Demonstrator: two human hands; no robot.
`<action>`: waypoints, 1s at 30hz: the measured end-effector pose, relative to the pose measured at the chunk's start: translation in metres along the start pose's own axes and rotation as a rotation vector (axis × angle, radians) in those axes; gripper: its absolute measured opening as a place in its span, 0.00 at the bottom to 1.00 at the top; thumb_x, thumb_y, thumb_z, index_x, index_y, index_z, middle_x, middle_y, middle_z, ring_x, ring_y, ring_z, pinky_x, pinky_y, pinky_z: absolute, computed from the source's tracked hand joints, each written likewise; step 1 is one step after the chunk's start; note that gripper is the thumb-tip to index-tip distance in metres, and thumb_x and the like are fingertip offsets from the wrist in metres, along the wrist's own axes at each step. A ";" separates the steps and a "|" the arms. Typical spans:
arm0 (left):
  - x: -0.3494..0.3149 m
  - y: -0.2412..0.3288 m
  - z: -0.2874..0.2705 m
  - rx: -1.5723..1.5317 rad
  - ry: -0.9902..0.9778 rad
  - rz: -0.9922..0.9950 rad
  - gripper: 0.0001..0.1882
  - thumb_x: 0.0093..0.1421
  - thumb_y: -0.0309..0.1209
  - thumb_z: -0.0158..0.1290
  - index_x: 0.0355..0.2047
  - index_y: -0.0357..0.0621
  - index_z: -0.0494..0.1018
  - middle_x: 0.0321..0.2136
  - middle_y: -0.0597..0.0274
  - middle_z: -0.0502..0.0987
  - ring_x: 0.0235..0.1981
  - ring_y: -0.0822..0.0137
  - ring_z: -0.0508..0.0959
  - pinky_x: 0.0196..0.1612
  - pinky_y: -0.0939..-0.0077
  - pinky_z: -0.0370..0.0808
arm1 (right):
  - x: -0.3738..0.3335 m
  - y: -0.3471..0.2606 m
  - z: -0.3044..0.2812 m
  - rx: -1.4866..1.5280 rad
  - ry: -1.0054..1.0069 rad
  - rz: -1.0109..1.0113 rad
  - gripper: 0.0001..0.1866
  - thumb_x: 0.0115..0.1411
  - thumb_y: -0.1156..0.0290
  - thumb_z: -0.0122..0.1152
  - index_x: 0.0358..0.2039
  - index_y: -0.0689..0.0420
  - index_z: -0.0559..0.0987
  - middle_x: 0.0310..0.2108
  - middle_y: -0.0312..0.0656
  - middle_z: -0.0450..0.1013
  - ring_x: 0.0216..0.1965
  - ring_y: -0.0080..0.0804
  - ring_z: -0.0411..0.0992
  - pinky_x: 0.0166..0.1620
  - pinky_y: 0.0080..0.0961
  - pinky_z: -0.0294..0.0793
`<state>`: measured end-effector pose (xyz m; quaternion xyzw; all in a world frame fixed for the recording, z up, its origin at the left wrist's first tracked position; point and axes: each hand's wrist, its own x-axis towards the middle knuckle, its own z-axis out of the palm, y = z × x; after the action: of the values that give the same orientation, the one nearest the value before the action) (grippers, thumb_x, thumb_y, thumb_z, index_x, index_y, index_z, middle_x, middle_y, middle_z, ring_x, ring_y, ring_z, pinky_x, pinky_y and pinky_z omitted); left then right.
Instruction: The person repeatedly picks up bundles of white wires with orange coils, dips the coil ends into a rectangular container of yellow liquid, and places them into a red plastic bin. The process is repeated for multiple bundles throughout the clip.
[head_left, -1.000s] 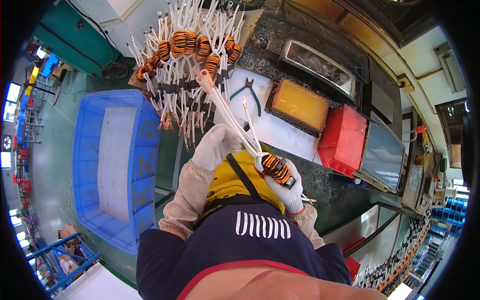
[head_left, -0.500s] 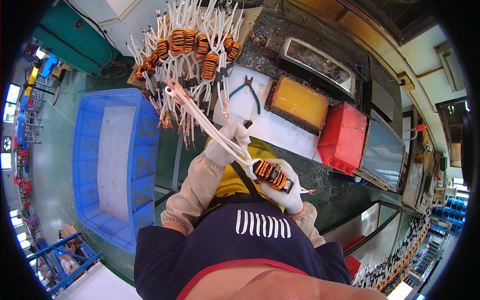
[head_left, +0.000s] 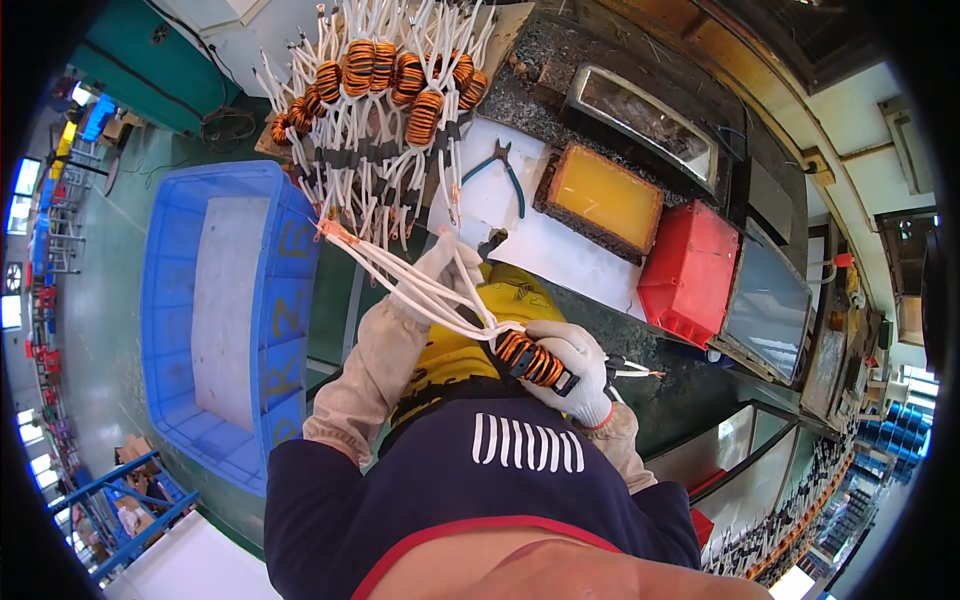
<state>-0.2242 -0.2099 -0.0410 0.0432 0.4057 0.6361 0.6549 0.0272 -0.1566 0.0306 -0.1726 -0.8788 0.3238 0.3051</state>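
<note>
My right hand [head_left: 578,368], in a white glove, is closed round a toroidal coil [head_left: 532,359] wound with orange-and-black wire, held in front of my waist. Long white leads [head_left: 400,282] run from the coil up to the left and end in bare copper tips [head_left: 335,232]. Across these leads lies my gloved left hand [head_left: 436,272], its fingers bent about them; part of its grip is hidden. More leads with copper ends stick out past my right hand.
Several similar coils [head_left: 370,68] with upright white leads stand at the bench's far left. Cutting pliers [head_left: 512,180] lie on white sheeting beside a tray of yellow material [head_left: 605,200]. A red bin [head_left: 690,265] is at the right, a blue crate [head_left: 275,330] at the left.
The leads' copper tips have swung down and left, away from the standing coils. My left hand has moved left and slightly down; the coil in my right hand has dropped slightly.
</note>
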 end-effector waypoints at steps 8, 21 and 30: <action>0.013 -0.024 0.003 -0.459 -0.230 -0.192 0.21 0.63 0.48 0.53 0.32 0.40 0.73 0.20 0.68 0.72 0.18 0.73 0.72 0.21 0.78 0.73 | -0.002 0.000 0.004 -0.017 0.034 -0.004 0.23 0.36 0.70 0.75 0.34 0.56 0.75 0.41 0.45 0.77 0.39 0.43 0.77 0.40 0.35 0.76; -0.014 0.019 0.027 0.050 0.122 -0.050 0.34 0.69 0.57 0.33 0.52 0.38 0.69 0.43 0.48 0.79 0.41 0.59 0.81 0.39 0.64 0.80 | 0.001 0.017 -0.015 -0.342 0.106 -0.068 0.19 0.39 0.76 0.67 0.35 0.56 0.74 0.43 0.43 0.75 0.42 0.44 0.75 0.47 0.38 0.76; 0.006 -0.009 0.033 0.073 -0.058 -0.059 0.19 0.69 0.42 0.45 0.47 0.37 0.70 0.36 0.53 0.79 0.33 0.62 0.81 0.35 0.68 0.81 | -0.003 0.011 -0.029 -0.458 0.075 -0.107 0.17 0.42 0.76 0.63 0.35 0.56 0.73 0.44 0.43 0.75 0.45 0.43 0.75 0.51 0.40 0.74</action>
<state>-0.1988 -0.1909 -0.0271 0.0735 0.4105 0.5996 0.6830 0.0494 -0.1366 0.0396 -0.2023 -0.9253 0.0925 0.3073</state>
